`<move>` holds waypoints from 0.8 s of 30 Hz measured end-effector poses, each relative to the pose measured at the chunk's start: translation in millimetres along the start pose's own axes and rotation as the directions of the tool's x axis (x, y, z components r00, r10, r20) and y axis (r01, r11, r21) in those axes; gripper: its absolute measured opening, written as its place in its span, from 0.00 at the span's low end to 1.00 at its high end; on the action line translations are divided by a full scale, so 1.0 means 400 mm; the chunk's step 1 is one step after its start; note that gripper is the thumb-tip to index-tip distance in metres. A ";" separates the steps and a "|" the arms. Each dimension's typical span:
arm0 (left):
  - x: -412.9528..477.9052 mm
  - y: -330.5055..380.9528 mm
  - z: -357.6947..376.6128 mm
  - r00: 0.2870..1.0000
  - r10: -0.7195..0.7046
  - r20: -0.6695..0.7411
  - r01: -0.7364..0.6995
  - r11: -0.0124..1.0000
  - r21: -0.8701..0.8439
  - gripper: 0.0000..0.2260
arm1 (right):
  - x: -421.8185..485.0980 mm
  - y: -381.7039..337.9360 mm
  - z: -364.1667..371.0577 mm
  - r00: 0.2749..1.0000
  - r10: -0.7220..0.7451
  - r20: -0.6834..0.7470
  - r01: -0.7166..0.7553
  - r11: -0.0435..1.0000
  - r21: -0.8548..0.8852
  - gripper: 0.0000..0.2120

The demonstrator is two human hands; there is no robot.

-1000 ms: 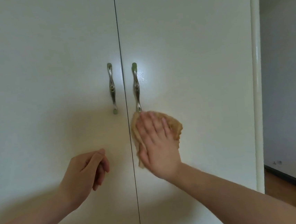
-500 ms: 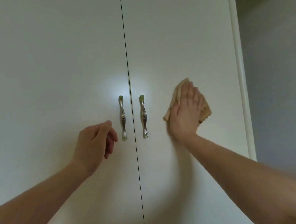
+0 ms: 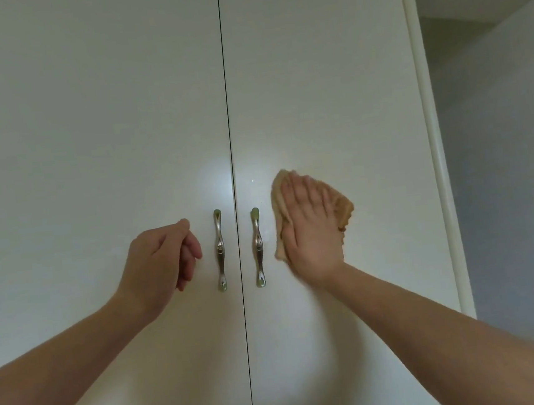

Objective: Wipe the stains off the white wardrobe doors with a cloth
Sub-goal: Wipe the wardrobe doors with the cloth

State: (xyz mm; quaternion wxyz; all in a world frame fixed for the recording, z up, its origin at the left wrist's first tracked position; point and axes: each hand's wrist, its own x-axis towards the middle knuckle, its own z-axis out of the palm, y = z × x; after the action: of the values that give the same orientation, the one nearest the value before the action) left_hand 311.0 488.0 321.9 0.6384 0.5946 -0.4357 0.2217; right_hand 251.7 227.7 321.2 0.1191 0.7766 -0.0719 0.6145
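**Left hand** (image 3: 163, 261): left of the right handle (image 3: 257, 247), past the left handle (image 3: 220, 250). Fingers loosely curled, holding nothing. It is near the left door (image 3: 88, 121), but you cannot tell whether it touches.

**Right hand** (image 3: 310, 230): just right of the right handle. Fingers straight and close together, palm flat on the cloth (image 3: 344, 206), pressing it against the right door (image 3: 319, 83).

**Handling:** put your whole palm behind the cloth and overlap your strokes. Work close in to the right handle's base without snagging a corner on it. Refold when the wiping face looks soiled.

**Cloth:** tan, soft, bunched. Its edges show above your fingers and on both sides of them.

**Doors:** white, smooth, glossy, shut, with a glare patch above the right handle. A faint speck sits in that glare — too small to call a stain.
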 end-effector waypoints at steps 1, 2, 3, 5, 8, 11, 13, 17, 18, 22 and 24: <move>-0.009 -0.001 0.005 1.000 0.000 0.012 0.000 1.000 0.010 0.25 | -0.052 0.015 0.002 0.962 -0.262 0.076 0.266 0.963 -0.044 0.31; -0.020 -0.003 0.009 1.000 0.002 0.026 -0.003 1.000 0.026 0.24 | -0.101 0.051 -0.006 0.876 -0.456 0.157 0.470 0.880 -0.068 0.30; -0.030 -0.003 0.010 0.999 0.007 0.040 -0.008 0.999 0.044 0.24 | -0.134 0.103 -0.021 0.775 -0.585 0.240 0.615 0.786 -0.070 0.30; -0.041 0.003 0.006 0.997 0.017 0.069 -0.021 0.998 0.058 0.24 | -0.145 0.214 -0.064 0.634 -0.694 0.340 0.753 0.654 -0.069 0.29; -0.022 0.032 -0.006 0.995 0.043 0.086 -0.047 0.998 0.051 0.24 | -0.059 0.347 -0.115 0.815 -0.504 0.286 0.550 0.827 -0.113 0.30; 0.013 0.051 -0.020 0.997 0.065 0.037 -0.066 0.997 0.036 0.25 | 0.083 0.264 -0.105 0.955 0.295 -0.037 -0.295 0.955 0.013 0.33; 0.021 0.053 -0.030 0.998 0.062 -0.002 -0.061 0.998 0.032 0.25 | 0.164 0.117 -0.079 0.819 0.571 -0.054 -0.560 0.817 0.137 0.35; -0.006 0.038 -0.047 0.999 0.046 -0.005 -0.045 0.998 0.044 0.25 | 0.057 0.064 -0.049 0.976 -0.202 0.088 0.205 0.978 -0.029 0.30; -0.015 0.035 -0.053 0.999 0.040 0.016 -0.041 0.998 0.055 0.25 | 0.013 0.121 -0.065 0.914 -0.372 0.164 0.384 0.923 -0.043 0.30; -0.024 0.051 -0.086 0.998 0.045 0.053 -0.049 0.996 0.078 0.24 | -0.009 0.290 -0.130 0.933 -0.275 0.231 0.296 0.953 -0.061 0.31; -0.010 0.068 -0.106 0.998 0.064 0.020 -0.065 0.996 0.060 0.24 | 0.090 0.227 -0.131 0.984 0.145 0.101 -0.146 0.989 0.005 0.33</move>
State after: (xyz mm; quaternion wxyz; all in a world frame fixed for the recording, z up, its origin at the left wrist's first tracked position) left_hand 299.7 534.6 337.6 0.6089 0.6011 -0.4534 0.2499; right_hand 187.5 156.0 376.3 0.0653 0.7997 -0.1306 0.5823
